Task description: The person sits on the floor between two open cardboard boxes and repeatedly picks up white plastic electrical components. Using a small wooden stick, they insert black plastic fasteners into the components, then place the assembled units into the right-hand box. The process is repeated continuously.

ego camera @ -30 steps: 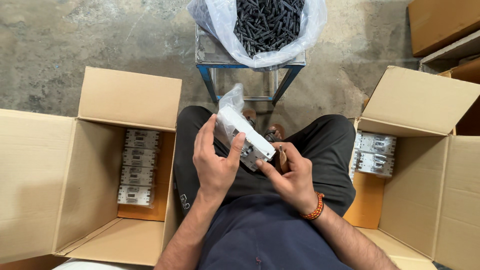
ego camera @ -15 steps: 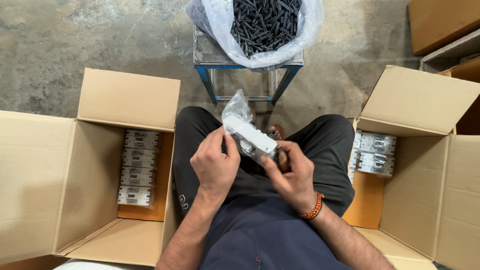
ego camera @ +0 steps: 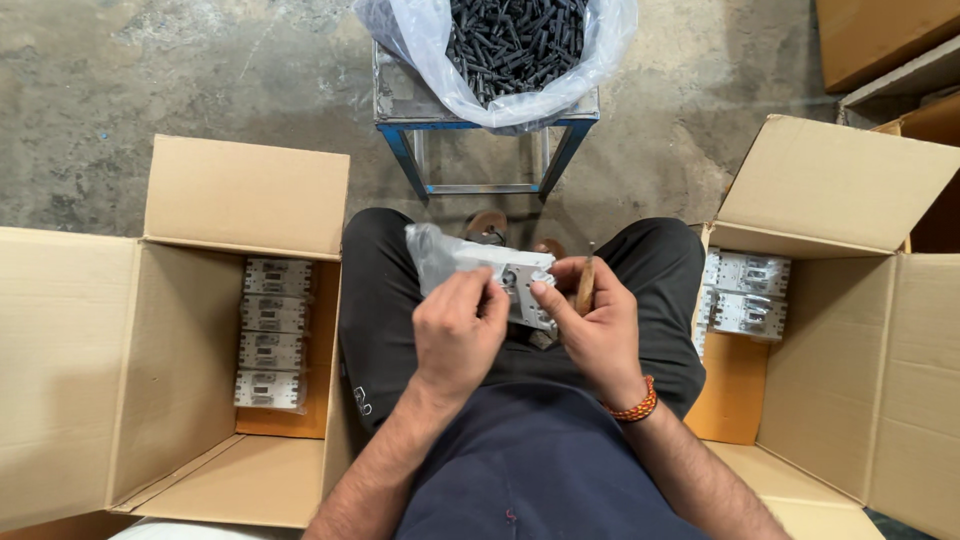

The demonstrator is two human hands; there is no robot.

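Both hands grip tight: left hand point(ego camera: 458, 335) and right hand point(ego camera: 592, 325) clasp a rigid white switch unit point(ego camera: 512, 278), half-bagged in slippery plastic; its bare end looks safest.

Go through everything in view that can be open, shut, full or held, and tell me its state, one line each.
White device: held over the lap by both hands, partly in a clear plastic sleeve.
Left hand: closed on the device.
Right hand: on the device, also holding a wooden-handled tool.
Left carton: flaps open, one row of devices inside.
Right carton: flaps open, a few devices inside.
Plastic bag: open, full of dark small parts.
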